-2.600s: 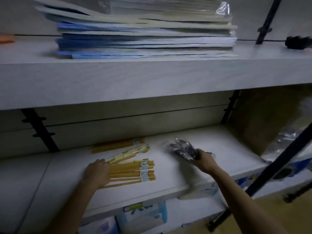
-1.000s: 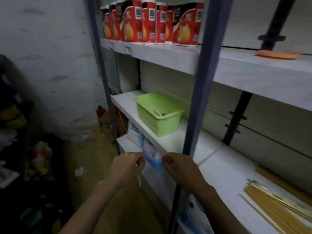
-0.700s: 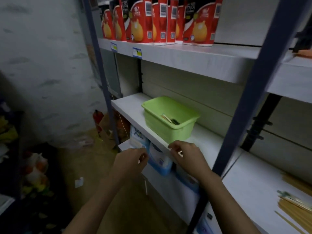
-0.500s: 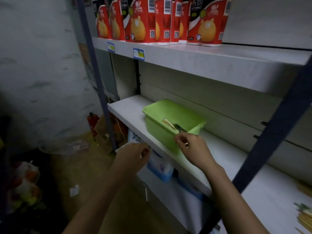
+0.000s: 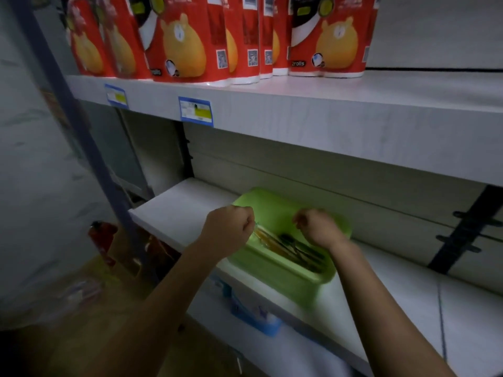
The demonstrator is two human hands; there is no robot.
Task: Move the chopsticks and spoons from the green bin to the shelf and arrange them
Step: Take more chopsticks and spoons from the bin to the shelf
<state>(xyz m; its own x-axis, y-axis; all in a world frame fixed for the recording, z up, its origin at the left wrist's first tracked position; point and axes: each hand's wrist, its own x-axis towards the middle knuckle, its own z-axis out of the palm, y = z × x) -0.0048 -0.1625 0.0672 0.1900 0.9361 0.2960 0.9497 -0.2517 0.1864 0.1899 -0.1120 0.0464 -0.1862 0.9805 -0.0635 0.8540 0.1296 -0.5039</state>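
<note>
The green bin (image 5: 275, 273) sits at the front edge of the middle shelf (image 5: 177, 208), toward its left end, under the board with the red packs (image 5: 185, 42). Inside it the chopsticks (image 5: 268, 238) and the dark spoons (image 5: 298, 247) lie side by side, their long axis running along the bin's length – from the left end to the right end, parallel to the shelf's front edge.

Both hands hang over the bin. The left hand (image 5: 228, 229) is at the left rim with its fingers curled into a fist, knuckles right by the near tips of the chopsticks; whether it already pinches them I cannot tell. The right hand (image 5: 318, 227) is over the back of the bin, blurred, fingers bent downward – holding something or nothing, it does not show.

The chopsticks lie just below and to the right of the left fist, so the left hand looks nearer to them; the spoons lie below the right wrist. Lifting along that axis should keep the bundle together.
</note>
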